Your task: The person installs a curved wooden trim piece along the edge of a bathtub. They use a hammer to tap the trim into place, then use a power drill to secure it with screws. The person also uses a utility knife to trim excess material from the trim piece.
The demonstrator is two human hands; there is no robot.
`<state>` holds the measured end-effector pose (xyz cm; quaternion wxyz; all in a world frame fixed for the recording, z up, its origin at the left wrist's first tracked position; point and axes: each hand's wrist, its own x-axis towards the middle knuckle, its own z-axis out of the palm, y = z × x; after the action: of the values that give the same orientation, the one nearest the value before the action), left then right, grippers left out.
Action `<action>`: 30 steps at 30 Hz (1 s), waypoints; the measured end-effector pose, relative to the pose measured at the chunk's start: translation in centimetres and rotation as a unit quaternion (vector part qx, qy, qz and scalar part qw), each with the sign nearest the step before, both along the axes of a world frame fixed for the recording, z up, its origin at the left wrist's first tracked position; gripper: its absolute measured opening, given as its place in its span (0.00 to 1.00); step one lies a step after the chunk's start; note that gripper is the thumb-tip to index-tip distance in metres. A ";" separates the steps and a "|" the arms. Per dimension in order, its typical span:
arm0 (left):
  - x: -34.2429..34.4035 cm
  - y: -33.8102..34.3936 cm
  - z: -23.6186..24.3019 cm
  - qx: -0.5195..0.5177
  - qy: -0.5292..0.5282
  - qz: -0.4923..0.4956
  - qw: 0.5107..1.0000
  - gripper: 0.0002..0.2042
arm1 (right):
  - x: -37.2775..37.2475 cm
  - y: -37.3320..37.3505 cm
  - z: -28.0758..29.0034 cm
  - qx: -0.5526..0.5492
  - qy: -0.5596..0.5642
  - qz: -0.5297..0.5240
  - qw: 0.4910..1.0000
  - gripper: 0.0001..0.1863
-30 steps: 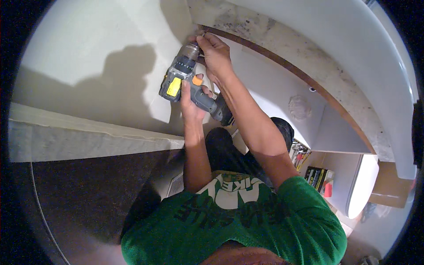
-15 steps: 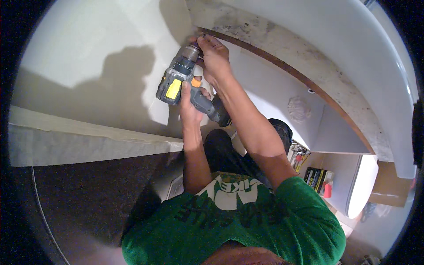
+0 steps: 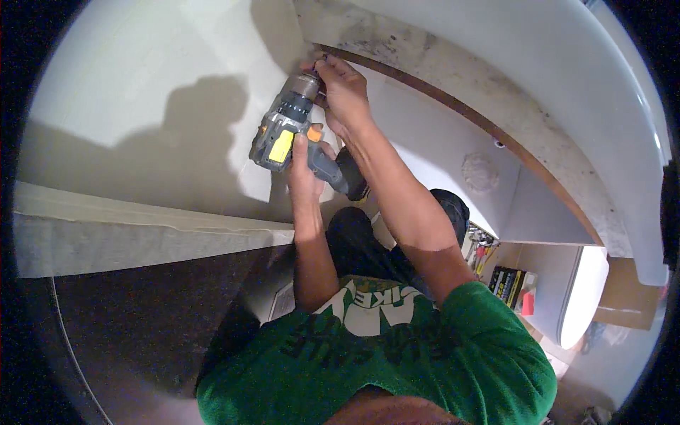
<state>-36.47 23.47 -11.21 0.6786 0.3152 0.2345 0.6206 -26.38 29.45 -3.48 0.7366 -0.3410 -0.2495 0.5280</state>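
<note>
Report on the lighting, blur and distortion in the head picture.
Head view: a dark shadow lies across the pale wall; head view: the rounded white panel looks washed out; head view: the brown strip bows, likely from the fisheye, and the tip of the drill by the right hand is unclear.

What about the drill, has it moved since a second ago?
No, not noticeably: the drill stays just below the left end of the brown edge.

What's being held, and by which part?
Left hand: cordless drill, by its handle. Right hand: at the chuck end; whether it grips anything can't be told.
</note>
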 end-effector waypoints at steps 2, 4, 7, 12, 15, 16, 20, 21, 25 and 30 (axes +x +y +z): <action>0.0 0.2 -0.1 0.015 0.001 0.014 1.000 0.19 | -0.3 -0.1 0.4 -0.009 0.008 -0.012 1.000 0.08; 0.0 0.3 -0.4 0.014 0.020 0.016 1.000 0.19 | -0.1 0.0 0.2 -0.009 0.016 -0.008 1.000 0.08; -0.1 0.1 0.0 0.013 0.030 0.019 0.999 0.18 | 0.0 0.2 -0.3 0.000 0.025 0.013 1.000 0.09; 0.2 -0.4 1.2 -0.006 0.056 0.023 0.998 0.15 | 0.2 -0.1 -0.6 0.007 0.051 0.013 0.999 0.09; 0.2 -0.2 1.5 -0.023 0.058 0.030 0.998 0.14 | 0.4 -0.3 -1.6 0.006 0.054 0.050 0.997 0.13; 0.1 -0.1 1.2 -0.026 0.049 0.028 0.998 0.14 | 0.4 -0.6 -1.8 0.002 0.031 0.051 0.998 0.15; -0.7 0.5 0.0 -0.017 0.037 -0.015 0.999 0.13 | 0.9 -4.5 -2.8 -0.026 -0.187 0.103 0.977 0.23; -0.5 0.4 0.2 -0.023 0.029 0.000 0.999 0.13 | 1.3 -5.7 -2.6 -0.065 -0.263 0.156 0.950 0.25; -0.5 0.6 0.0 -0.021 0.001 -0.006 1.000 0.13 | 0.7 -7.2 -3.2 -0.006 -0.461 0.083 0.884 0.31; 0.1 -0.1 0.5 -0.032 0.005 0.017 0.999 0.11 | 0.6 -7.6 -3.1 -0.084 -0.468 0.104 0.873 0.35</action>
<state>-36.39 23.42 -10.70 0.6767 0.2922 0.2629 0.6226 -25.77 21.86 -6.62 0.4427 -0.5809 -0.5542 0.3992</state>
